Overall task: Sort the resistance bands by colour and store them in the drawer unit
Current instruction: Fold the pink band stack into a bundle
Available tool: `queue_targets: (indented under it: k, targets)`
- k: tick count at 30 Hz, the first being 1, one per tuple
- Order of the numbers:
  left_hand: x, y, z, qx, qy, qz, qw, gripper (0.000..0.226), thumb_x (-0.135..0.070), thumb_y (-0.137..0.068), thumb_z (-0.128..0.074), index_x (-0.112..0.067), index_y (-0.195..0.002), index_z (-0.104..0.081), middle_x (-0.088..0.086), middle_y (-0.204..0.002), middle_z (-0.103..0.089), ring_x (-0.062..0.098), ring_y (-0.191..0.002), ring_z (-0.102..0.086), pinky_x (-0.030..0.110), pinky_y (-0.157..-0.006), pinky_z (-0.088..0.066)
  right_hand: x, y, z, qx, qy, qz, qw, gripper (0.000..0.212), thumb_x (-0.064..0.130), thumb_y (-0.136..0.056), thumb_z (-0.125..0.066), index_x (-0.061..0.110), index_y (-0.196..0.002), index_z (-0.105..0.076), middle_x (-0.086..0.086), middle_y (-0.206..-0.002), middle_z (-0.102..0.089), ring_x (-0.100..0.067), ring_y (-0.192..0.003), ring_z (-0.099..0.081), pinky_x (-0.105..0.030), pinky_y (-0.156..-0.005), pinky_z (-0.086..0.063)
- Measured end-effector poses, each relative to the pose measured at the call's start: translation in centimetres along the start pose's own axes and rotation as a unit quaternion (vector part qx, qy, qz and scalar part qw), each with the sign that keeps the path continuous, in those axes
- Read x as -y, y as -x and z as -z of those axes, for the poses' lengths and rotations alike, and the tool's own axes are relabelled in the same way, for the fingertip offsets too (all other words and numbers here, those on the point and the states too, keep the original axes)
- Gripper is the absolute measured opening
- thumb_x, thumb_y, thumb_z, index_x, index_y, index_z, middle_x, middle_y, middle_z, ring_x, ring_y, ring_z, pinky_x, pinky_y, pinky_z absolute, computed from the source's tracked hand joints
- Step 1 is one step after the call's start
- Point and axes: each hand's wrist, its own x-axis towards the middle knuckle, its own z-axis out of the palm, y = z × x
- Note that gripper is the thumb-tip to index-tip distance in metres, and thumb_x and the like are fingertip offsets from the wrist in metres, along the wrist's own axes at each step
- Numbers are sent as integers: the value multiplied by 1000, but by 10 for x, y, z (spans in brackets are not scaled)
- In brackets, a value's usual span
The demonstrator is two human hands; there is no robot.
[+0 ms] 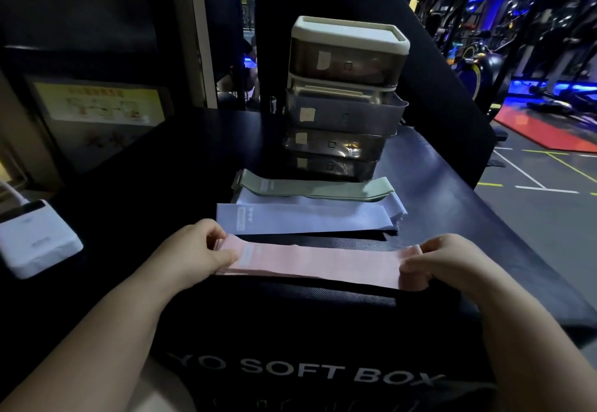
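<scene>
1. The pink bands (319, 264) lie flat on the black soft box (290, 321), long axis running left to right. They sit directly between the 2 hands, so neither hand is nearer.
2. The left hand (197, 250) grips the left end, thumb on top and fingers curled round it. The right hand (452, 261) pinches the right end, where the material bunches slightly.
3. The drawer unit (345, 98) stands on the far side, a little right of centre, and has 4 drawers. The second drawer (342, 114) from the top appears pulled out toward the near side; the others look closed.
4. Between the pink bands and the unit lie 2 more piles, parallel to the pink one. The lavender bands (307, 217) are just beyond the pink, and the green bands (310, 188) are just in front of the unit's foot, overlapping the lavender pile's far edge.
5. My judgement: the coming move goes away from the person — up and over both piles. The band is longer than the drawers are wide, so it probably needs folding first.
6. The pink pile looks like several thin, matte fabric loops stacked edge to edge, with a pale label near the left end. It is soft and likely to sag when lifted.
</scene>
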Motion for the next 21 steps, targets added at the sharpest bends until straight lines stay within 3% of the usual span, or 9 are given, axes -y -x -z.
queue_targets:
  k: [5,8,14,18,21]
  targets:
    - [3,2,-2,-3,31,5,999,24,-32,-75,-77,-30,-85,-55,-9,-88,-61,10,-79,-60,29,-70,-46,6,4,-3,-6,19,-7,1000,33,29,-55,-76,0,-68,-66,-2,-50,-52,-18,-51,-48,-27,-53,-34]
    - [4,2,-2,-3,49,6,999,25,-32,-74,-78,-31,-84,-56,-6,-86,-63,14,-75,-63,32,-72,-52,11,8,-1,-21,59,8,998,30,32,-57,-73,5,-63,-62,-1,-52,-53,-18,-52,-50,-28,-53,-35]
    - [-1,12,-4,-43,50,-2,998,26,-32,-75,-77,-33,-89,-54,-13,-89,-60,12,-84,-60,32,-77,-49,20,15,-2,-61,93,43,993,33,24,-67,-74,12,-54,-47,1,-52,-47,-16,-52,-45,-29,-48,-30]
    - [-7,16,-1,-60,70,-20,996,26,-23,-74,-78,-29,-87,-56,-12,-88,-62,11,-83,-60,31,-76,-48,17,12,-5,-47,39,44,997,18,21,-69,-71,10,-64,-57,-4,-60,-57,-17,-59,-52,-29,-53,-36]
    - [-13,13,2,-57,119,-32,991,26,-14,-74,-77,-26,-84,-56,-6,-86,-63,12,-78,-60,30,-72,-49,7,7,-4,-41,-92,40,994,13,21,-71,-69,11,-78,-66,-6,-67,-63,-18,-64,-56,-30,-61,-42]
